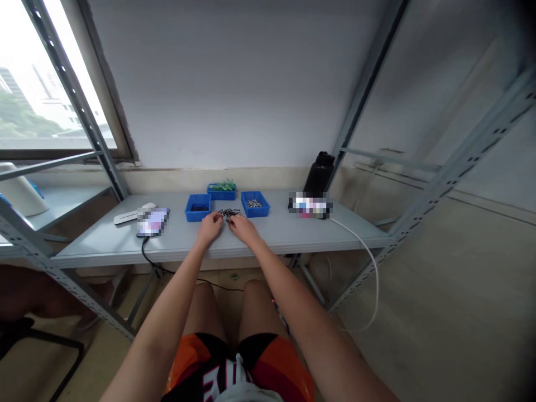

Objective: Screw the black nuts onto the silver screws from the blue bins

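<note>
Both arms reach straight forward over the grey shelf [293, 231], hands palm-down and nearly touching. The left hand [210, 226] and right hand [243, 225] rest at a small pile of dark screws [228, 213], lying between three blue bins [198, 207]. Whether the curled fingers pinch any cannot be told.

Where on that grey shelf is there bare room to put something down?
The shelf is bare on its right end, past the blurred item and white cable. The front-left corner before the phone is bare too. The middle is crowded: three blue bins, a pile of small parts, and both hands.
</note>
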Demonstrator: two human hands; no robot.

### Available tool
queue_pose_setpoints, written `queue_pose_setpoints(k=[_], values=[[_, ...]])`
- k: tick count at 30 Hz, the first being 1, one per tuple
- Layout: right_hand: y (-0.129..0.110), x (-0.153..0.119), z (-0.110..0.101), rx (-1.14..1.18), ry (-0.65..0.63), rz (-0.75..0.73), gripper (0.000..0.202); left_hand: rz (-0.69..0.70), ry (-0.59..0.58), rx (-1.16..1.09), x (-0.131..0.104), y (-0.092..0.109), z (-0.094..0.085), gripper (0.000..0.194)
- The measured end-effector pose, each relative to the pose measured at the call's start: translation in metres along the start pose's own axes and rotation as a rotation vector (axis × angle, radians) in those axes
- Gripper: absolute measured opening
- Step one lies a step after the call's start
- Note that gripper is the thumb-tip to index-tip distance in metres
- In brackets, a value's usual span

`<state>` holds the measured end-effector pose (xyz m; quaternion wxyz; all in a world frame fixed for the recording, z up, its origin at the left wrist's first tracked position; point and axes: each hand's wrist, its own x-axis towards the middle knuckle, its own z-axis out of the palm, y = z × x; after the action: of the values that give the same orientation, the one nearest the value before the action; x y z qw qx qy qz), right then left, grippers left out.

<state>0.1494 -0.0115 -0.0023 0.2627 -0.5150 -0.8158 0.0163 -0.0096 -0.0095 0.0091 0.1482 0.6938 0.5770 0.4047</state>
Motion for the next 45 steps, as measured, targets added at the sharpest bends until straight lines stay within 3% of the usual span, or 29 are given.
queue_pose_setpoints(k=[7,12,25,32,36,40,45], values=[[0.003,0.000,-0.001,0.126,0.016,-0.016,0.019,0.111,-0.077,0.079,-0.002,-0.001,0.003,0.034],[0.005,0.000,-0.004,0.326,0.049,-0.040,0.015,0.194,-0.145,0.118,-0.003,-0.001,0.002,0.028],[0.013,0.002,-0.005,0.613,0.164,0.081,0.014,0.216,-0.198,0.074,-0.003,0.002,-0.001,0.025],[0.013,0.003,-0.002,0.628,0.098,0.047,0.013,0.114,-0.092,-0.060,-0.006,0.007,-0.004,0.024],[0.012,0.002,-0.002,0.647,0.047,0.047,0.012,0.142,-0.135,-0.113,-0.006,0.010,-0.005,0.024],[0.012,0.002,-0.002,0.658,0.051,0.076,0.009,0.163,-0.164,-0.111,-0.005,0.009,-0.003,0.024],[0.009,0.000,-0.006,0.670,0.110,0.086,0.011,0.134,-0.077,-0.155,-0.005,0.005,-0.001,0.019]])
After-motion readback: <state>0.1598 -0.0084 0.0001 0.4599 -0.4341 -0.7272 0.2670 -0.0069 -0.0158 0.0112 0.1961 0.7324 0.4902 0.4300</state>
